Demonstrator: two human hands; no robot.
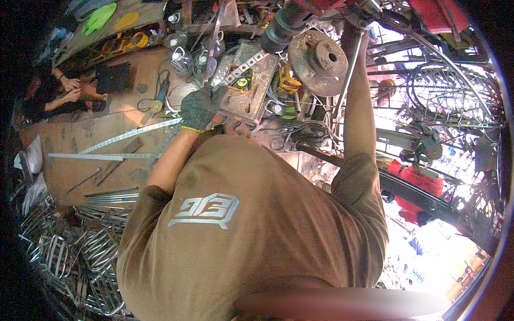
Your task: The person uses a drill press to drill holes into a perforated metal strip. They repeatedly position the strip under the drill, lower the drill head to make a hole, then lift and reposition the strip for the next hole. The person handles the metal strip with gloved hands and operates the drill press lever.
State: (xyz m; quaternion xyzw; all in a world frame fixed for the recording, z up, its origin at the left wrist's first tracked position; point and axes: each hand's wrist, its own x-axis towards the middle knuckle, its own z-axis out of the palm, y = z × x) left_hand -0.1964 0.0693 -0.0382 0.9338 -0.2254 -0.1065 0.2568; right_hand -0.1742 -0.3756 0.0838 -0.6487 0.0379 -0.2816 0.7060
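My left hand [201,109], in a dark knitted glove with a yellow cuff, is closed at the lower end of a flat metal strip with holes [246,67]. The strip slants up and right across a worn metal plate [251,109], towards a dark cylindrical machine part [284,27]. A yellow-and-black tape measure [242,83] rests on the plate beside the strip. My right arm reaches up past a rusty round disc [318,61], and my right hand [357,27] is at a metal lever [349,72] on the machine. Its fingers are largely hidden.
A co-worker's hands [69,88] are together at the far left. An angle grinder [160,96] and long metal strips [101,157] lie on the brown floor. Bent metal tubes [91,251] pile up lower left. Clear bottles [182,59] stand behind my left hand; metal racks [450,96] fill the right.
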